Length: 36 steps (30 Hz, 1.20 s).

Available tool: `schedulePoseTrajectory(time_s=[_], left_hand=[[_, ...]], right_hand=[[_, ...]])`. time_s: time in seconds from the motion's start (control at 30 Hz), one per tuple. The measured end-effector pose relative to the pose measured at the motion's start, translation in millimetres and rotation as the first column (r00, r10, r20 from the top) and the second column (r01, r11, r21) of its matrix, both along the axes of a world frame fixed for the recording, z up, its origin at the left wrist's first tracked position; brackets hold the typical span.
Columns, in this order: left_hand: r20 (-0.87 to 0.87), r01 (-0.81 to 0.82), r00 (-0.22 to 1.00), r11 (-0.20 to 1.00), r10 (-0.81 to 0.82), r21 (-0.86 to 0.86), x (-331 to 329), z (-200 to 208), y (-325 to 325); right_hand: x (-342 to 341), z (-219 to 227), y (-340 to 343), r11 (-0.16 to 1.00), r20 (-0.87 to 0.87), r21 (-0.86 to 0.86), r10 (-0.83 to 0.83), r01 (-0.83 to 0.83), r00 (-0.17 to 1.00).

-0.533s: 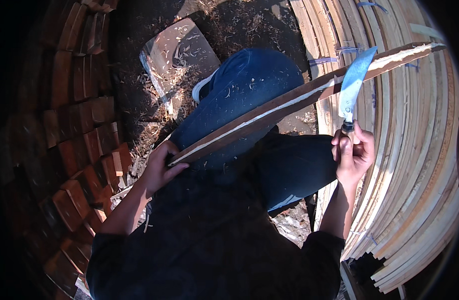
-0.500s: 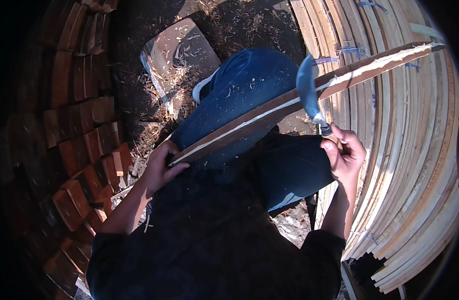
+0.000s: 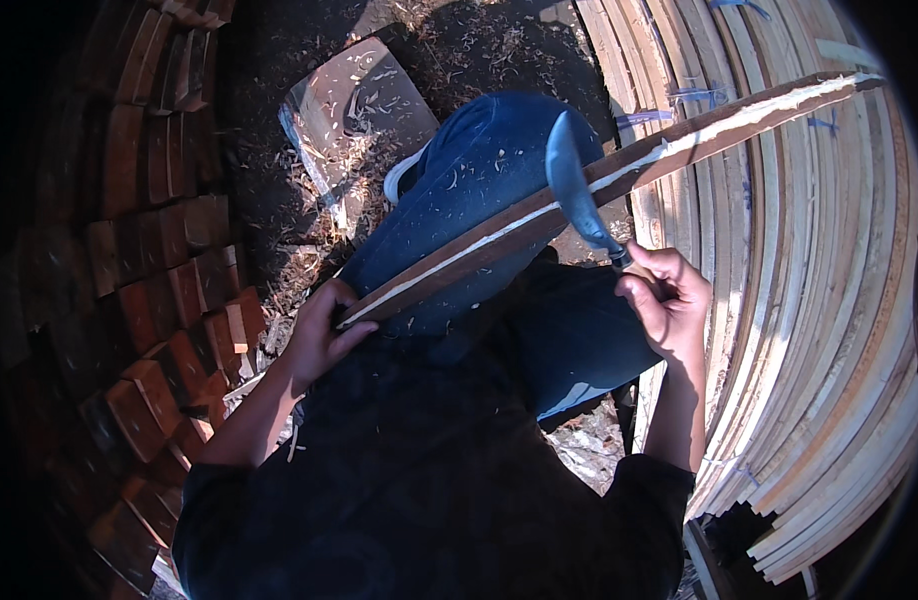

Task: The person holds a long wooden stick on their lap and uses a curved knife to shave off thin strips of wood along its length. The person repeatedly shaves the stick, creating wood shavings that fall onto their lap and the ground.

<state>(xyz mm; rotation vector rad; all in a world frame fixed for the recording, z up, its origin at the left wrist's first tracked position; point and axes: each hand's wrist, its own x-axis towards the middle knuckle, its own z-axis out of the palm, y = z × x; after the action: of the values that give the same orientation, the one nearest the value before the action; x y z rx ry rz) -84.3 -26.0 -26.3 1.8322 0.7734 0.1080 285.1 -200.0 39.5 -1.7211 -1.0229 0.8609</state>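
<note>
A long, dark brown wooden strip [image 3: 499,245] with a pale, freshly cut edge slants across my raised thigh in blue jeans, its far end high on the right. Its near end is gripped in my left hand [image 3: 329,325], thumb on one side. My right hand [image 3: 671,298] is closed round the short wooden handle of a curved-bladed knife [image 3: 576,190]. The blade lies over the strip at about its middle; whether it touches the wood I cannot tell.
To the right, long pale planks [image 3: 789,300] lie stacked, with bits of blue-purple tie among them. Reddish-brown wood blocks [image 3: 144,400] are piled on the left. A flat board [image 3: 379,95] covered in shavings rests on the dark, shaving-strewn ground ahead.
My right hand and the knife have moved left along the strip, toward my left hand. The strip's far end has risen slightly. My left hand has stayed in place.
</note>
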Motion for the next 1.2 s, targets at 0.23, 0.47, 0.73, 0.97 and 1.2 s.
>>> schedulePoseTrajectory(time_s=[0.23, 0.47, 0.73, 0.97, 1.2], left_hand=[[0.011, -0.025, 1.0, 1.0, 0.025, 0.013, 0.6, -0.2, -0.4], [0.001, -0.024, 1.0, 1.0, 0.024, 0.005, -0.1, 2.9, 1.2], [0.004, -0.03, 1.0, 0.999, 0.03, 0.013, 1.7, 1.5, 0.2], [0.025, -0.043, 0.999, 0.996, 0.042, 0.077, 1.8, 0.7, -4.7], [0.081, -0.059, 0.996, 0.971, 0.041, 0.232, 8.2, 2.1, -12.4]], right_hand=[[-1.0, 3.4, 6.6, 0.996, -0.025, -0.021, -0.087, 0.087, 0.996], [-9.6, 15.6, 7.2, 0.979, 0.008, -0.035, -0.199, 0.199, 0.98], [-10.8, 0.8, -13.2, 0.987, 0.039, -0.157, -0.016, 0.022, 0.999], [-22.4, 3.7, -9.3, 0.989, -0.172, 0.024, -0.142, 0.148, 0.975], [-7.7, 8.8, -14.2, 0.974, -0.281, 0.118, -0.152, 0.192, 0.947]])
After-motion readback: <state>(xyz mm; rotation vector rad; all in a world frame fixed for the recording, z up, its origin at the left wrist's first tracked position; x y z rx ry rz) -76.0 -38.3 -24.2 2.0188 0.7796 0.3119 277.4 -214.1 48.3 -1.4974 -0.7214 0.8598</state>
